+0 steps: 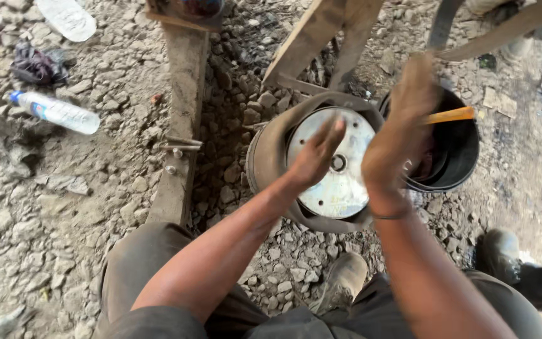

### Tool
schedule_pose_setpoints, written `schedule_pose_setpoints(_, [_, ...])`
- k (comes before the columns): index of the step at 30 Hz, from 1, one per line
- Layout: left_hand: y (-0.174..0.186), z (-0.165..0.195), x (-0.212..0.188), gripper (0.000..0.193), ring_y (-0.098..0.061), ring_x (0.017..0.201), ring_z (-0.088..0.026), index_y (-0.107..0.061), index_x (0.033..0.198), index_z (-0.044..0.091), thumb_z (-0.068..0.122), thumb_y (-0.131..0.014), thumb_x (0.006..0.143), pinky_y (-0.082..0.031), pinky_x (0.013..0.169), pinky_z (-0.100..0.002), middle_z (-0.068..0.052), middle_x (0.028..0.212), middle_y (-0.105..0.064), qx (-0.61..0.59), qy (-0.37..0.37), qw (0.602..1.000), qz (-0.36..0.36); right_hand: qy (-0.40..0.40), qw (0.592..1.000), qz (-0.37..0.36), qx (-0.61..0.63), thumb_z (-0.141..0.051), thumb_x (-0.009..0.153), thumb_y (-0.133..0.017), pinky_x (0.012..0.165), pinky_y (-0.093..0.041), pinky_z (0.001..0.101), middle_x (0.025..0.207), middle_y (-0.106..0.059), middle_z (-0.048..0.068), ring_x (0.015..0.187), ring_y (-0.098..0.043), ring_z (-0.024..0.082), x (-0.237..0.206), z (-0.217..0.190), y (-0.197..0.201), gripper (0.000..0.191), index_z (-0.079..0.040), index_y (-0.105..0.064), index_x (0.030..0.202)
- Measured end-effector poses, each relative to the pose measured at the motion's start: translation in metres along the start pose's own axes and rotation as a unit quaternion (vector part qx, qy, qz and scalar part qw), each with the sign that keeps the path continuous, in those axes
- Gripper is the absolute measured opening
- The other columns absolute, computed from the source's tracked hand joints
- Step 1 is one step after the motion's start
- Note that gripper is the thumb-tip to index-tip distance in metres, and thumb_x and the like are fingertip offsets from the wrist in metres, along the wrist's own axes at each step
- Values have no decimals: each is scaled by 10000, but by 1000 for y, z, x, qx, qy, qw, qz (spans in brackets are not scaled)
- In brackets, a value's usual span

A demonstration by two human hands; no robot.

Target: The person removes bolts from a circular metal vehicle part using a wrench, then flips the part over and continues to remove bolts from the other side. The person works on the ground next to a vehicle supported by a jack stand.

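Gravel ground, left hand flat and open over wheel rim, blurred right hand open beside black bucket

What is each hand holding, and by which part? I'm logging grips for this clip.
Nothing is clearly held. The left hand is open, fingers extended over the metal wheel disc. The right hand is motion-blurred above the black bucket; no grip shows.
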State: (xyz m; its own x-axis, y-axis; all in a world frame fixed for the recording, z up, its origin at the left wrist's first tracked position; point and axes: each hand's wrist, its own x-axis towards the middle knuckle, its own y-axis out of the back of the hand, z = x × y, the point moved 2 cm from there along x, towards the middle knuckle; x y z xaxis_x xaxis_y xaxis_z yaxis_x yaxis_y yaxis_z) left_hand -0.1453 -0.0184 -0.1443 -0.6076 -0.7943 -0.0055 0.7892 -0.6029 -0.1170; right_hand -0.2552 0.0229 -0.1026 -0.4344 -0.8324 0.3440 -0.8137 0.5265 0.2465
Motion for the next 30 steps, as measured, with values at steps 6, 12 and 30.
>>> schedule_pose_setpoints(6, [-27,22,-10,693,-432,1454,-270,-326,1615,-2,389,-511,1074,-333,1233,-383,-162,1582,-438,-342,-86,935,-24,-55,668,-193,716,-439,1125,-334,1240,-296,385,1620,-358,114,1419,-446,212,-19,10,-30,594,-86,-344,1603])
schedule_pose_setpoints(12, [13,33,-22,578,-423,1541,-349,-407,1556,96,526,-336,1177,-297,1326,-430,-188,1606,-456,132,-274,950,65,-156,676,-309,651,-472,1220,-266,1176,-368,408,1563,-401,223,1369,-477,279,-9,-35,-13,648,37,-281,1620])
schedule_pose_setpoints(30, [222,32,-6,289,-744,967,-175,-746,1159,102,260,-687,925,-622,815,-301,-106,1130,-763,116,87,936,322,65,903,-81,-416,-437,1068,-548,1245,-259,547,1537,-473,261,1499,-385,396,-58,57,-43,657,18,-429,1527])
